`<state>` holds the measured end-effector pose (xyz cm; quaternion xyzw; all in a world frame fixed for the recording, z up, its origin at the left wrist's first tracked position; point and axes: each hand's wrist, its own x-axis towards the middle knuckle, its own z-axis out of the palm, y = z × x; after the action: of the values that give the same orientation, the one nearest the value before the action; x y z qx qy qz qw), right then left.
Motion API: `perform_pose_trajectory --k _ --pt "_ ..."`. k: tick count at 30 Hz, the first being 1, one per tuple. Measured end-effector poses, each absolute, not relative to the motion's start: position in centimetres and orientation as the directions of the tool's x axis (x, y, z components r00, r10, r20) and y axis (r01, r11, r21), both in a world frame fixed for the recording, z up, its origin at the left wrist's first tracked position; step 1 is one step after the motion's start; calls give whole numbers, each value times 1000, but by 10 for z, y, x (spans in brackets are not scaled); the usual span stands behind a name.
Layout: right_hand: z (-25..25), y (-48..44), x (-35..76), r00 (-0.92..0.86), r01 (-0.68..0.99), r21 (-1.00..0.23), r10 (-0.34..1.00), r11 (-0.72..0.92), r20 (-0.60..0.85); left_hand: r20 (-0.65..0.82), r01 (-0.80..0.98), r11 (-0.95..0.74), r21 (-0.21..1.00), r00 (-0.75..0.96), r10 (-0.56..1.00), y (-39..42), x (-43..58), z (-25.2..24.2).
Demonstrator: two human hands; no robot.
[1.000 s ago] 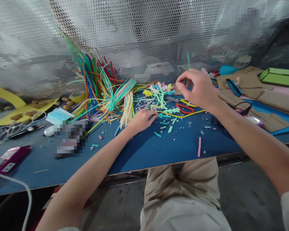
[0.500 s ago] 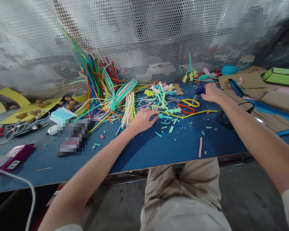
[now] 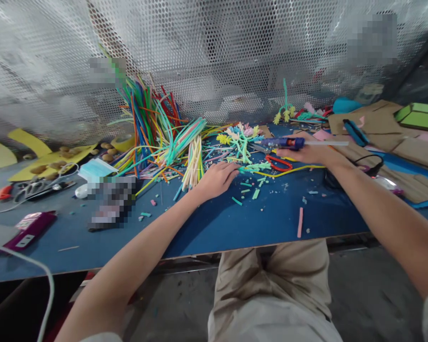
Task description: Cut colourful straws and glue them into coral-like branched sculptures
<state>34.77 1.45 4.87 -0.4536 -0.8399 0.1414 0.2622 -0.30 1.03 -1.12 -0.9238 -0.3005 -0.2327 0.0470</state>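
My left hand (image 3: 219,179) rests on the blue table with its fingers closed on the end of a mint-green pipe cleaner sprig (image 3: 257,167). In my right hand (image 3: 308,154) is a dark blue hot glue gun (image 3: 283,143), its nozzle turned left and a clear glue stick (image 3: 331,143) poking out of its back. Beneath the gun lie scissors (image 3: 280,164) with red and yellow handles, partly covered by that hand. Fluffy pipe cleaner flowers (image 3: 239,135) in yellow, pink and blue sit just behind the sprig. A yellow pipe cleaner (image 3: 299,168) stretches right from the sprig.
Bundled pipe cleaners (image 3: 194,164) lie left of centre, with more (image 3: 142,109) against the perforated metal panel (image 3: 235,57). Green offcuts (image 3: 256,194) and a pink piece (image 3: 300,222) are scattered in front. Cardboard (image 3: 374,118), a box cutter (image 3: 355,133) and a black cable (image 3: 374,166) occupy the right.
My right hand has lifted the glue gun and brought it left, turning it from nozzle-down to level, over the scissors. My left hand has stayed at the sprig.
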Motion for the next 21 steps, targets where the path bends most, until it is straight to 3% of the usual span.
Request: perform_pose_trajectory --k 6,15,21 --pt "49 10 347 -539 666 -274 702 694 465 498 557 -825 101 689 526 13 -5 -15" --pt "40 5 337 -629 611 -216 633 762 452 485 572 -816 80 693 534 17 -8 -15" --pt "35 6 331 -756 440 -217 490 871 434 449 578 -813 73 709 544 13 -7 -10"
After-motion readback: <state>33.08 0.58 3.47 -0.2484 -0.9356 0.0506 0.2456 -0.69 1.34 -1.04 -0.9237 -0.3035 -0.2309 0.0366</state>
